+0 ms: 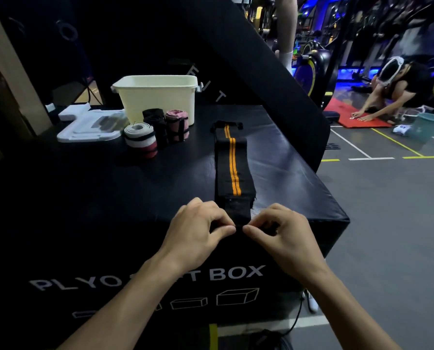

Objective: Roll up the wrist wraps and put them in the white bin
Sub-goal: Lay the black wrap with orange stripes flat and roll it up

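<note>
Two hands pinch the near end of the wrap point(233, 170) at the box's point(110, 188) front edge: left hand point(198, 231) at its 9 o'clock side, right hand point(281, 233) at 3, fingers curled onto it. The strip runs flat toward 12. Bin point(158, 97) stands at 11 o'clock, three rolls point(158, 132) just before it.

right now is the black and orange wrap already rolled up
No, the black and orange wrap lies stretched out flat on the black box, with the left hand and right hand pinching its near end.
</note>
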Action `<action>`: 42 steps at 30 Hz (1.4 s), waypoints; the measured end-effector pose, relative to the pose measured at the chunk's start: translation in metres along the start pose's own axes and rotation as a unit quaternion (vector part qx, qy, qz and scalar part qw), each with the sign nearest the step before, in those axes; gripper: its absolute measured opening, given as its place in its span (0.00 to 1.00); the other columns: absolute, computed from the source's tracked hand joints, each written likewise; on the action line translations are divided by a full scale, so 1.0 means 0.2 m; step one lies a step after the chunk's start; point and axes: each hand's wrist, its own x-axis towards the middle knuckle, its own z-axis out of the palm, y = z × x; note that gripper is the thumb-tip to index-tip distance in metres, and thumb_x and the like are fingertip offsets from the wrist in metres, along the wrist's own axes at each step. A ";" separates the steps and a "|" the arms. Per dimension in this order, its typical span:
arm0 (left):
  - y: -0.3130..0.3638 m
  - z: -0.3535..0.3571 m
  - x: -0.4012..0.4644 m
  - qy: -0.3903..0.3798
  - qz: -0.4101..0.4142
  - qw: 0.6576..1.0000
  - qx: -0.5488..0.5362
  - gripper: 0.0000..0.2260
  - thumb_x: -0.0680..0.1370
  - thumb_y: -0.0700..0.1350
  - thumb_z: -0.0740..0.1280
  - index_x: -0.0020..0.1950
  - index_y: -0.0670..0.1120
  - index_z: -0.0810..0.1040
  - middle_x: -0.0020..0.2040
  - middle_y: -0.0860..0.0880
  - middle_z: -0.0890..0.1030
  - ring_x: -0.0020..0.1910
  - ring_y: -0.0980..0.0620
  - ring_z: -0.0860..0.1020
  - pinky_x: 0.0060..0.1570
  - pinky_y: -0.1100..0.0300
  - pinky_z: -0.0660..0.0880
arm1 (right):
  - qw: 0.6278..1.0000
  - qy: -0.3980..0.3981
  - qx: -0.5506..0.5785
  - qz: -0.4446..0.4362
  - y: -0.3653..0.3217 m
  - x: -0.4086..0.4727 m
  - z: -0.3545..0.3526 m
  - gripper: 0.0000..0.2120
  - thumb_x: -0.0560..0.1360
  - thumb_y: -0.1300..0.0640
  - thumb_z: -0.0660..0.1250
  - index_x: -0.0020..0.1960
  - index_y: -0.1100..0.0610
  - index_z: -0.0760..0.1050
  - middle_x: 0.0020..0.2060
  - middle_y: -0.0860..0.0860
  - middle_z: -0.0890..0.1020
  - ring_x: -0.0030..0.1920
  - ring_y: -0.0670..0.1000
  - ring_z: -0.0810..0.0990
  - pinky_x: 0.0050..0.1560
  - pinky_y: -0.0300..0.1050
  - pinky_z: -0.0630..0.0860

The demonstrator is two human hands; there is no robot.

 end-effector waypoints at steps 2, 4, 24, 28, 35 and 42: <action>0.00 0.01 0.00 0.002 -0.023 1.000 -0.011 0.04 0.77 0.56 0.73 0.47 0.58 0.85 0.45 0.62 0.81 0.51 0.61 0.72 0.59 0.52 0.72 | 1.000 0.004 -0.012 0.025 -0.01 0.01 0.01 0.07 0.71 0.47 0.78 0.37 0.47 0.83 0.36 0.42 0.82 0.39 0.41 0.80 0.38 0.32 0.72; 0.02 0.01 0.00 0.007 -0.045 0.999 -0.015 0.04 0.77 0.56 0.73 0.46 0.58 0.85 0.46 0.62 0.81 0.53 0.60 0.71 0.61 0.52 0.71 | 0.999 -0.001 -0.026 0.044 -0.02 0.02 0.02 0.09 0.71 0.46 0.78 0.36 0.47 0.82 0.36 0.42 0.81 0.40 0.40 0.79 0.39 0.34 0.72; 0.04 0.06 -0.01 0.081 -0.019 0.996 0.035 0.07 0.72 0.54 0.79 0.42 0.58 0.82 0.45 0.61 0.78 0.47 0.60 0.74 0.51 0.59 0.72 | 0.989 -0.008 -0.055 0.137 -0.10 0.08 0.06 0.11 0.69 0.51 0.75 0.32 0.55 0.80 0.28 0.48 0.82 0.33 0.45 0.81 0.38 0.51 0.81; 0.00 0.06 -0.01 0.089 0.065 0.990 0.084 0.06 0.73 0.51 0.79 0.44 0.57 0.83 0.45 0.60 0.78 0.43 0.58 0.74 0.43 0.59 0.74 | 0.989 -0.010 -0.048 0.138 -0.10 0.09 0.06 0.10 0.68 0.52 0.76 0.32 0.55 0.80 0.28 0.48 0.82 0.32 0.46 0.81 0.38 0.52 0.80; -0.07 0.09 -0.01 0.156 0.204 0.949 0.181 0.06 0.76 0.52 0.74 0.41 0.53 0.84 0.42 0.56 0.80 0.39 0.53 0.75 0.29 0.58 0.73 | 0.988 -0.011 -0.053 0.141 -0.09 0.09 0.06 0.12 0.68 0.51 0.77 0.31 0.56 0.80 0.27 0.49 0.81 0.31 0.46 0.80 0.34 0.48 0.76; -0.10 0.12 -0.01 0.165 0.220 0.940 0.201 0.09 0.77 0.51 0.71 0.40 0.49 0.83 0.44 0.55 0.80 0.39 0.51 0.74 0.32 0.57 0.74 | 0.991 -0.009 -0.046 0.128 -0.08 0.09 0.06 0.11 0.68 0.50 0.77 0.32 0.54 0.80 0.27 0.47 0.82 0.32 0.45 0.80 0.34 0.46 0.75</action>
